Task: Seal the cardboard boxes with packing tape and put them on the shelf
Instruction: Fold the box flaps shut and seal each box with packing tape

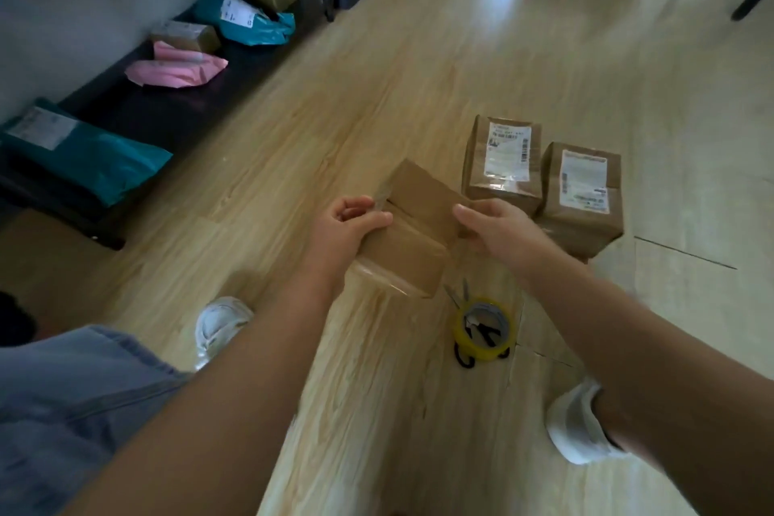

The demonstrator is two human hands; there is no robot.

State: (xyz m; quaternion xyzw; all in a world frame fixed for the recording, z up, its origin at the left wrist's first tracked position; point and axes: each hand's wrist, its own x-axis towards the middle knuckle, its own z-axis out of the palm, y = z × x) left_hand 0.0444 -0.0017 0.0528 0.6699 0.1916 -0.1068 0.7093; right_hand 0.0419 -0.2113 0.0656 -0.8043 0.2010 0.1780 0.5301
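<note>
Head view: left hand [349, 224] and right hand [496, 228] grip cardboard box [412, 235].

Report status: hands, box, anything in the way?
Left hand grips cardboard box at its left edge, right hand at its right side. Clear tape shows on box's near end. Tape roll and two labelled boxes close by, none blocking.

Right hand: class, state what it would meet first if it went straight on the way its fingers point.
The unlabelled cardboard box lying on the floor. The right hand points left at its side and seems to be gripping its edge.
</note>
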